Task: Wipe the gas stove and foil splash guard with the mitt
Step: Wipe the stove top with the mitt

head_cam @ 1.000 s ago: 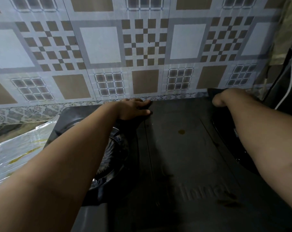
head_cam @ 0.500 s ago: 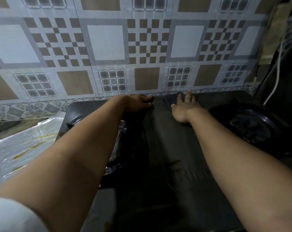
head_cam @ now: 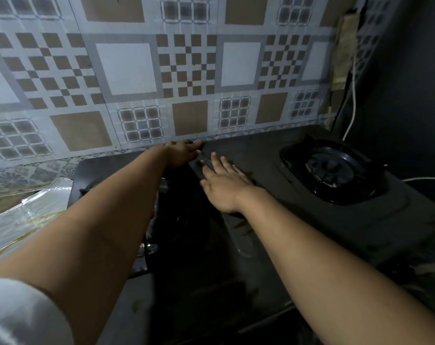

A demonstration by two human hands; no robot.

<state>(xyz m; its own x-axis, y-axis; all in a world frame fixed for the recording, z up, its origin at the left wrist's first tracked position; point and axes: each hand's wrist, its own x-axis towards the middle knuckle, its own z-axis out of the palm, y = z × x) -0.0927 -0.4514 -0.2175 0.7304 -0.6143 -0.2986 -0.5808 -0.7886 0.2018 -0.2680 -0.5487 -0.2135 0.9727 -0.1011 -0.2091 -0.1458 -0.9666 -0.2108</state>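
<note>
The black two-burner gas stove (head_cam: 273,220) fills the middle of the view. My left hand (head_cam: 182,154) lies on its rear edge by the wall, fingers stretched to the right. My right hand (head_cam: 224,186) lies flat on the stove's centre panel with fingers spread, just in front of the left hand. A dark strip (head_cam: 204,162) sits between the two hands at the fingertips; it is too dark to tell whether it is the mitt. The shiny foil sheet (head_cam: 24,215) lies crumpled left of the stove.
The patterned wall covering (head_cam: 136,70) rises right behind the stove. The right burner (head_cam: 331,170) is uncovered; my left forearm hides most of the left burner (head_cam: 161,220). A white cable (head_cam: 353,95) hangs in the dark right corner.
My right hand has come from the stove's back right corner to the centre panel, then slid a little nearer to me. The left hand has stayed on the rear edge.
</note>
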